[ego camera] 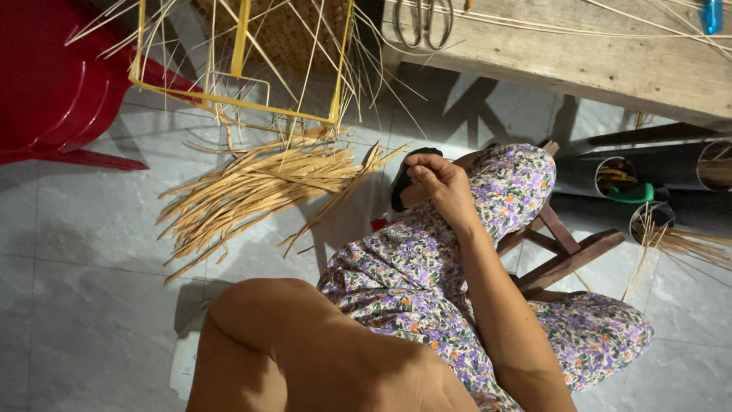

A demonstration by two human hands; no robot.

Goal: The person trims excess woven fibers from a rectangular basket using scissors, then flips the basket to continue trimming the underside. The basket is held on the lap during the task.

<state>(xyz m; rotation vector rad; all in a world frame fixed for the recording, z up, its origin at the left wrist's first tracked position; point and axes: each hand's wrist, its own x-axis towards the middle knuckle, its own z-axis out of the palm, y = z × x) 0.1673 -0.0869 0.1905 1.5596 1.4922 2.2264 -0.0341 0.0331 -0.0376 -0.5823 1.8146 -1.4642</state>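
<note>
My right hand (pixel 436 181) rests on my raised knee, over flowered purple trousers (pixel 427 267). Its fingers are curled shut and I see nothing held in them. A dark slipper (pixel 402 183) lies just left of the hand. My left hand is out of view; only a bent bare arm (pixel 305 351) fills the bottom of the frame. A bundle of flat bamboo strips (pixel 252 191) lies on the floor to the left of my knee. Beyond it stands a yellow bamboo frame (pixel 238 101) with thin loose splints sticking out.
I sit on a low wooden stool (pixel 568 248). A red plastic chair (pixel 46 84) stands at the far left. A wooden bench (pixel 610 57) at the top holds scissors (pixel 425 23) and thin strips. Dark tubes (pixel 648 164) with splints lie at the right on the grey tiled floor.
</note>
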